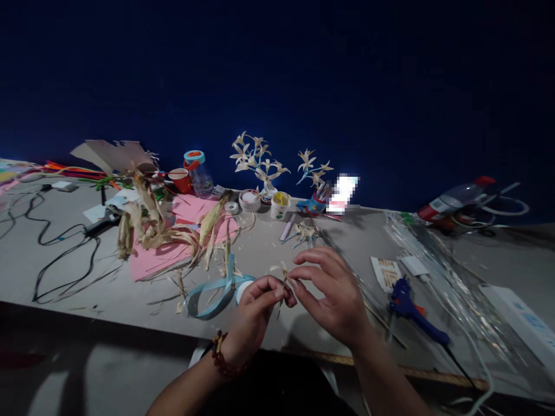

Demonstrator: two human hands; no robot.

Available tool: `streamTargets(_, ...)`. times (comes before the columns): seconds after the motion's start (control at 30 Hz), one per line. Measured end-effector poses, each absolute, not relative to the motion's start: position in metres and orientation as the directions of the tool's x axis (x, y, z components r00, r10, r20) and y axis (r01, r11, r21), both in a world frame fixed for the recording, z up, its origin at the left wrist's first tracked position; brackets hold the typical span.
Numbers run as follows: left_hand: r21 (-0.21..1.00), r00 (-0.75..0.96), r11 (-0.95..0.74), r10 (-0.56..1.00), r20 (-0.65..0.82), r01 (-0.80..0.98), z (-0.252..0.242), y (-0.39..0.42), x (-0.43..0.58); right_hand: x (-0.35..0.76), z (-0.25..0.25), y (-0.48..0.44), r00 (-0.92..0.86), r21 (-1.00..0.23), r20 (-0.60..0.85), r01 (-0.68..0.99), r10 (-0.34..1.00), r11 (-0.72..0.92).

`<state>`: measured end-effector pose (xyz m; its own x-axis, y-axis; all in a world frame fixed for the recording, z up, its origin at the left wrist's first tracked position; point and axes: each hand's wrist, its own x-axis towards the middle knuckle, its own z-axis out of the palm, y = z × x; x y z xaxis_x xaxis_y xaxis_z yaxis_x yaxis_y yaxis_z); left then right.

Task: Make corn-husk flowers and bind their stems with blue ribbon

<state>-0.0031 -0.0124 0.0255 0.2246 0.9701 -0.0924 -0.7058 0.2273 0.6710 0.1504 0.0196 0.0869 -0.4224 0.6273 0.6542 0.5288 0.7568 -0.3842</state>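
Observation:
My left hand [262, 306], a beaded bracelet at its wrist, pinches a small corn husk flower [284, 276] between thumb and fingers. Pale petals stick up from the pinch and thin ends hang below it. My right hand [327, 289] is at the flower's right side, fingers bent and apart, the tips at or very near the petals; whether they touch cannot be made out. Under and left of my left hand lies a loop of light blue ribbon [208, 294]. Just beyond the hands are finished husk flowers [303, 234] on the table.
Dried corn husks [150, 216] lie on pink paper [162, 260] at left, near black cables [41, 231]. Husk flower branches [260, 159], cups [281, 206] and a lit phone [342, 193] line the back. A blue glue gun [416, 312], wires [459, 289] and a bottle [455, 199] are right.

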Motion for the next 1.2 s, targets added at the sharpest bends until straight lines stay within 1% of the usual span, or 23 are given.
streamTargets(0.23,0.666,0.219,0.227,0.971,-0.097,-0.710,0.023,-0.013,-0.004,0.148,0.087,0.020,-0.447,-0.363,0.645,0.535,0.620,0.763)
streamTargets(0.43,0.677,0.200,0.217,0.974,-0.104,-0.703,0.020,-0.012,-0.003,0.147,0.087,0.021,-0.440,-0.390,0.628,0.536,0.642,0.749)
streamTargets(0.6,0.716,0.170,0.197,0.979,-0.111,-0.669,0.020,-0.012,-0.003,0.147,0.086,0.018,-0.384,-0.415,0.662,0.527,0.643,0.742)
streamTargets(0.67,0.735,0.155,0.171,0.984,-0.091,-0.656,0.020,-0.013,-0.003,0.149,0.080,0.014,-0.325,-0.466,0.667,0.520,0.671,0.716)
streamTargets(0.7,0.748,0.147,0.151,0.987,-0.073,-0.647,0.020,-0.013,-0.003,0.150,0.075,0.011,-0.272,-0.511,0.667,0.510,0.693,0.692)
streamTargets(0.77,0.774,0.131,0.102,0.991,-0.025,-0.625,0.018,-0.013,-0.003,0.150,0.063,0.006,-0.140,-0.644,0.635,0.447,0.760,0.621)
streamTargets(0.83,0.799,0.117,0.068,0.993,0.004,-0.598,0.016,-0.014,-0.003,0.148,0.050,0.001,-0.058,-0.801,0.529,0.294,0.847,0.521)
streamTargets(0.9,0.826,0.096,0.043,0.995,0.013,-0.562,0.012,-0.015,-0.003,0.145,0.041,-0.002,-0.070,-0.906,0.404,0.106,0.912,0.409)
streamTargets(0.93,0.843,0.081,0.032,0.997,0.014,-0.538,0.010,-0.015,-0.003,0.143,0.039,-0.003,-0.094,-0.928,0.368,0.033,0.925,0.372)
streamTargets(1.0,0.877,0.055,0.007,0.998,0.021,-0.481,0.008,-0.017,-0.002,0.139,0.038,-0.005,-0.112,-0.931,0.364,-0.053,0.925,0.360)
streamTargets(1.07,0.909,0.039,-0.019,0.998,0.039,-0.417,0.006,-0.018,-0.002,0.137,0.041,-0.005,-0.107,-0.918,0.396,-0.063,0.912,0.391)
streamTargets(1.2,0.953,0.034,-0.067,0.996,0.080,-0.294,0.009,-0.020,-0.005,0.137,0.046,-0.006,-0.101,-0.904,0.427,-0.028,0.899,0.427)
